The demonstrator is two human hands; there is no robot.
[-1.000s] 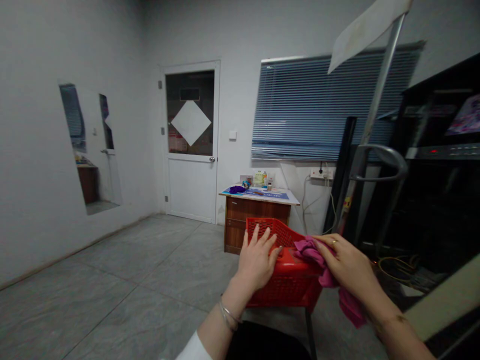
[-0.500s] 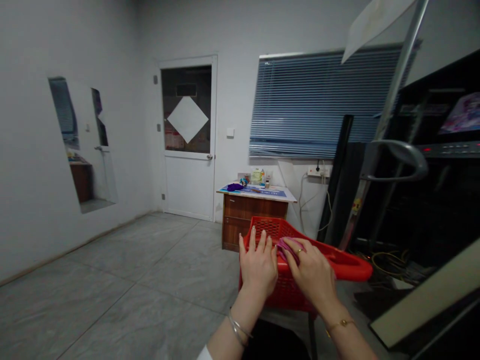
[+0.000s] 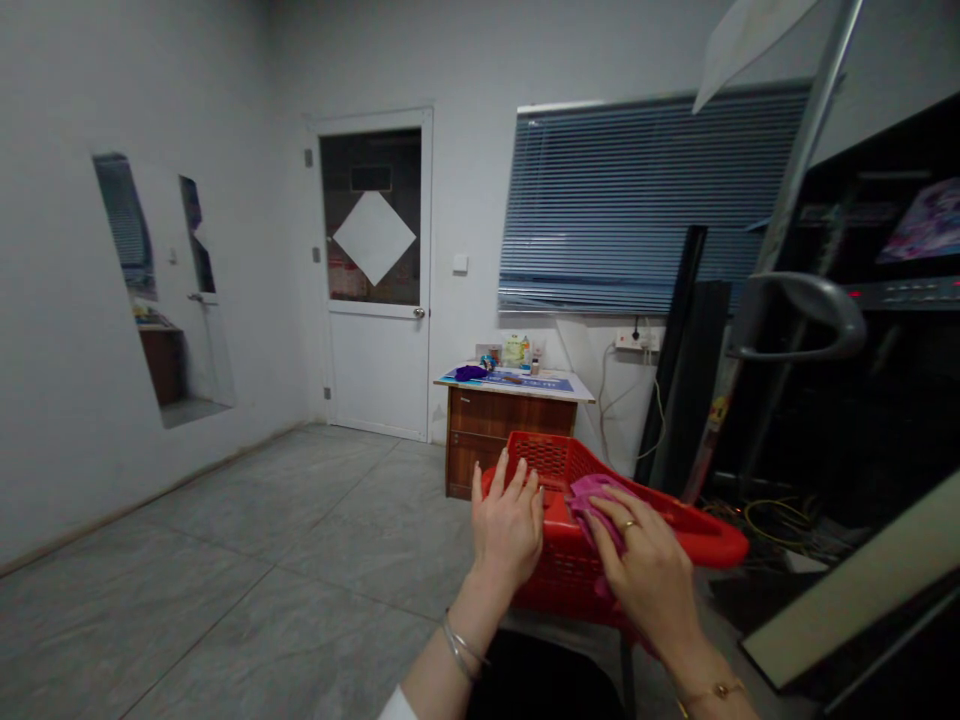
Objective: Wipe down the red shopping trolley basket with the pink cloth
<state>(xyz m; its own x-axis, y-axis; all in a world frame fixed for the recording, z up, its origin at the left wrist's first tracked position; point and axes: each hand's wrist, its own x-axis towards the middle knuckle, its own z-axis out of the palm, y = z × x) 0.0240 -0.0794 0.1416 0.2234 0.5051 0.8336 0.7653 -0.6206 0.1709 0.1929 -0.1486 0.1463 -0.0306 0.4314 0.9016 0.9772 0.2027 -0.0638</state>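
A red plastic basket (image 3: 675, 530) with mesh walls stands in front of me at waist height. My left hand (image 3: 508, 522) rests flat on its near left rim, fingers stretched out and apart. My right hand (image 3: 646, 570) presses a pink cloth (image 3: 592, 502) against the near rim of the basket, fingers curled over the cloth. A ring shows on my right hand and bracelets on both wrists.
A wooden desk (image 3: 513, 420) with small items stands behind the basket under a window with blue blinds (image 3: 637, 205). A white door (image 3: 375, 280) is at the back left. A metal pole with a curved handle (image 3: 802, 310) and dark equipment stand at the right. Grey tiled floor stretches left.
My right hand with the pink cloth slid along the basket rim from the right end towards my left hand, then back a little. The left hand stayed on the rim.
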